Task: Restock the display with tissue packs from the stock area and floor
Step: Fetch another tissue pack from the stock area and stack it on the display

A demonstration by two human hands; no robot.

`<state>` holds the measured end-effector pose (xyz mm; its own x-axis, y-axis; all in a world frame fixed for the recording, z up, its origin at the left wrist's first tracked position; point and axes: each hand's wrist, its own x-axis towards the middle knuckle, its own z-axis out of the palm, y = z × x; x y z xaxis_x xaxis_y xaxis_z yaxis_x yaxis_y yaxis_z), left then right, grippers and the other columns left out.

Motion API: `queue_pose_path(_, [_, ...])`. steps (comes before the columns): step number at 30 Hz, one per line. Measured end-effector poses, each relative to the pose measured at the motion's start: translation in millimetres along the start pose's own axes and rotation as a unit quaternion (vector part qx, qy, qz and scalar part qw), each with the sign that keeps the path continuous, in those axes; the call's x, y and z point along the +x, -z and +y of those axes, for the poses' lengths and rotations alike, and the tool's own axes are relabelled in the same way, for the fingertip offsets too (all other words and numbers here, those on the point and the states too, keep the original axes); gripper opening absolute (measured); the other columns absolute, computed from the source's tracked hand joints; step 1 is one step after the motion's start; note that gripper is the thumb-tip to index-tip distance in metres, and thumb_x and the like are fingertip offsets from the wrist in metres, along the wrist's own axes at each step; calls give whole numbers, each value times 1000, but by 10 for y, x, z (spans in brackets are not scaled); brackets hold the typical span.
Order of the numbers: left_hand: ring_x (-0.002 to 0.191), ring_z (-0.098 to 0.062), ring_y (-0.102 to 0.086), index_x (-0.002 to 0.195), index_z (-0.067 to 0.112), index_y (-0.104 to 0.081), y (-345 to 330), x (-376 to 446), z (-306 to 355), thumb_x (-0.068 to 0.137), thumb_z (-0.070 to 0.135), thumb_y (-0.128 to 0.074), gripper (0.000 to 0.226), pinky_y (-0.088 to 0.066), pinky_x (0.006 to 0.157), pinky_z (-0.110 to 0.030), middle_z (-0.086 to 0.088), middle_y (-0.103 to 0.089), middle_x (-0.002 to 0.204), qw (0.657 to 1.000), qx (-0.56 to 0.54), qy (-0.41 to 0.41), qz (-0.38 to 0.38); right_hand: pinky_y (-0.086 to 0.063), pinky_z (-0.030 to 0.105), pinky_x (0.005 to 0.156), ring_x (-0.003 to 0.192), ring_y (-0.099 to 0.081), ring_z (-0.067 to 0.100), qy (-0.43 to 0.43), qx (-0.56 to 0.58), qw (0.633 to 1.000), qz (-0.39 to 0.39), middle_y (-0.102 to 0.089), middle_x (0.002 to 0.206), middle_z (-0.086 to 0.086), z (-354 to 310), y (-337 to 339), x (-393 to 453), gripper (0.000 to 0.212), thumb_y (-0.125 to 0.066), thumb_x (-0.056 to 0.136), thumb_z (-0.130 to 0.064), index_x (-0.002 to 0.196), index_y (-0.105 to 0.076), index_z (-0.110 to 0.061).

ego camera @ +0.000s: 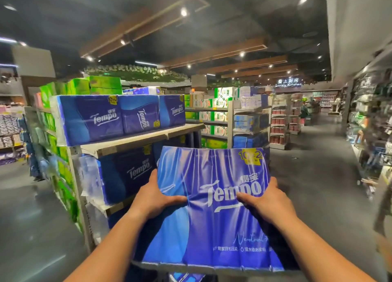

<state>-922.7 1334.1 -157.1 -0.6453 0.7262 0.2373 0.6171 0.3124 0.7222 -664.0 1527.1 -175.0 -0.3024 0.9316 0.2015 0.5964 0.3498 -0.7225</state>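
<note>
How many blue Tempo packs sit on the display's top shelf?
3: the left pack, the middle pack, the right pack, side by side along the top shelf. More may hide behind them.

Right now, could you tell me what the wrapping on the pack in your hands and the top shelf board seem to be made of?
The held Tempo pack looks wrapped in thin glossy plastic film: it shines and wrinkles where the left hand and right hand pinch it. The top shelf board looks like pale matte wood or laminate, judging by its flat, dull front edge; I cannot tell which.
</note>
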Motion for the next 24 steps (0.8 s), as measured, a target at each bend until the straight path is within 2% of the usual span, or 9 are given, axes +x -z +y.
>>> queue_pose_path(3, [105, -15, -68, 145, 35, -34, -435, 695, 8, 40, 74, -91, 125, -56, 92, -35, 11, -65, 126, 1000, -9, -7, 3, -53, 42, 89, 114, -64, 34, 7, 2, 1000, 8, -67, 128, 5, 212, -176, 766, 124, -70, 44, -90, 139, -35, -18])
queue_pose_path(6, [121, -21, -62, 159, 27, -17, -836, 1446, 112, 44, 71, -91, 144, -52, 98, -34, 4, -58, 143, 1000, 2, 1, -3, -55, 43, 90, 113, -65, 32, -1, 13, 1000, 18, -68, 124, 2, 369, -288, 1559, 125, -67, 35, -92, 135, -39, -22])
queue_pose_path(8, [128, -22, -58, 162, 25, -9, -1121, 1949, 214, 48, 66, -93, 147, -49, 101, -34, 0, -54, 148, 1000, -7, 1, -1, -55, 42, 89, 111, -67, 30, -5, 21, 1000, 22, -68, 126, 3, 497, -340, 2092, 128, -67, 34, -92, 139, -39, -24])
queue_pose_path(12, [122, -20, -62, 160, 27, -16, -1692, 2868, 407, 47, 65, -93, 142, -51, 98, -32, 2, -59, 141, 1000, -3, 1, -11, -51, 39, 83, 113, -66, 30, -6, 12, 1000, 18, -65, 132, 1, 781, -373, 3123, 122, -73, 44, -87, 143, -38, -24])
queue_pose_path(15, [117, -17, -64, 157, 32, -23, -2090, 3525, 497, 31, 80, -88, 149, -52, 99, -34, 6, -64, 135, 1000, 6, 8, -6, -49, 38, 81, 111, -66, 30, -7, 15, 1000, 9, -66, 129, 0, 982, -502, 3932, 117, -77, 47, -86, 140, -40, -25])
queue_pose_path(19, [117, -15, -65, 159, 31, -20, -2634, 4329, 505, 23, 84, -84, 159, -53, 100, -34, 6, -63, 136, 999, -2, 35, 24, -53, 48, 96, 111, -66, 31, 32, 60, 998, -13, -66, 129, 2, 1257, -810, 5127, 136, -68, 30, -96, 142, -34, -28])
queue_pose_path(22, [123, -17, -61, 160, 30, -17, -2899, 4853, 566, 24, 84, -85, 162, -51, 103, -37, 3, -58, 144, 996, -2, 67, 55, -53, 46, 95, 110, -66, 33, 36, 52, 996, -57, -66, 128, 8, 1210, -914, 5924, 125, -83, 46, -79, 145, -33, -22])
queue_pose_path(24, [127, -19, -58, 161, 28, -15, -2990, 5153, 638, 26, 85, -84, 162, -49, 105, -37, 2, -54, 148, 994, 2, 84, 73, -52, 41, 90, 113, -65, 32, 42, 41, 995, -77, -64, 132, 9, 1140, -1008, 6419, 120, -86, 54, -73, 147, -32, -19])
